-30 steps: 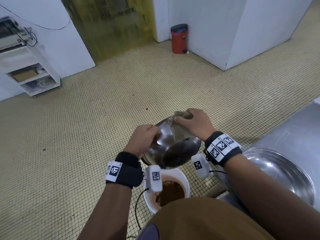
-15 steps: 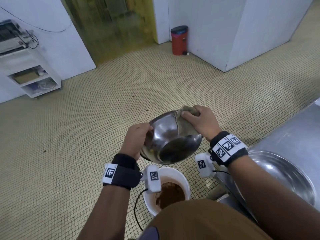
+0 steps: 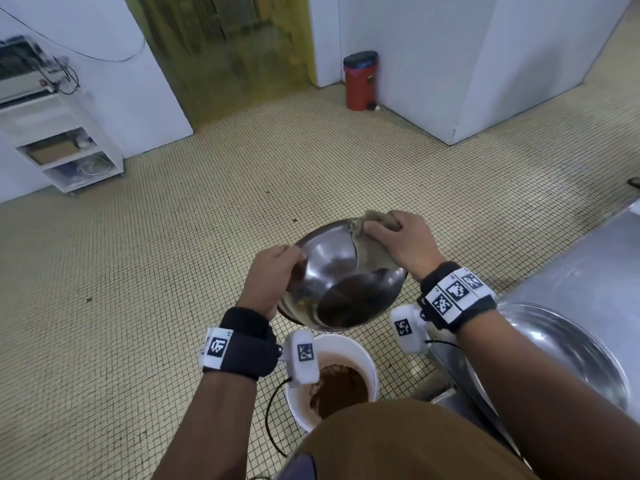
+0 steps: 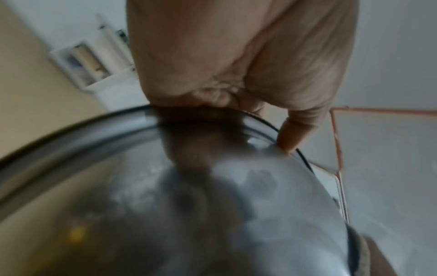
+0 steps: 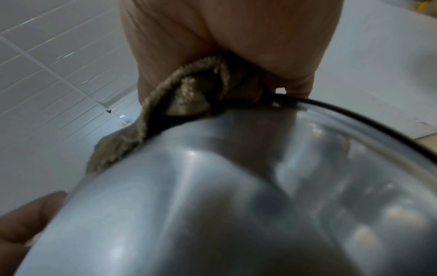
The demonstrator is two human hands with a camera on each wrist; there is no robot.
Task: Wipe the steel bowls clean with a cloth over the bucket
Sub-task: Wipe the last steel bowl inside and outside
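Observation:
A steel bowl (image 3: 332, 275) is held tilted above a white bucket (image 3: 349, 348) with brown residue inside. My left hand (image 3: 277, 271) grips the bowl's left rim; its thumb lies inside the rim (image 4: 293, 138). My right hand (image 3: 398, 240) holds a beige cloth (image 3: 372, 251) against the bowl's far right rim, and the cloth drapes down the inner wall. In the right wrist view the cloth (image 5: 189, 100) is bunched under the palm and hangs over the bowl (image 5: 212, 205) on its outside. The left wrist view shows the bowl's outer wall (image 4: 189, 205), blurred.
A second, larger steel bowl (image 3: 568, 344) sits on a steel counter (image 3: 588, 258) at the right. The tiled floor stretches ahead. A red bin (image 3: 360, 81) stands by the far wall and a white shelf unit (image 3: 65, 147) stands at the far left.
Both hands lifted the bowl a little higher above the bucket and tipped its opening more towards me. The right hand with the cloth moved up along the far rim.

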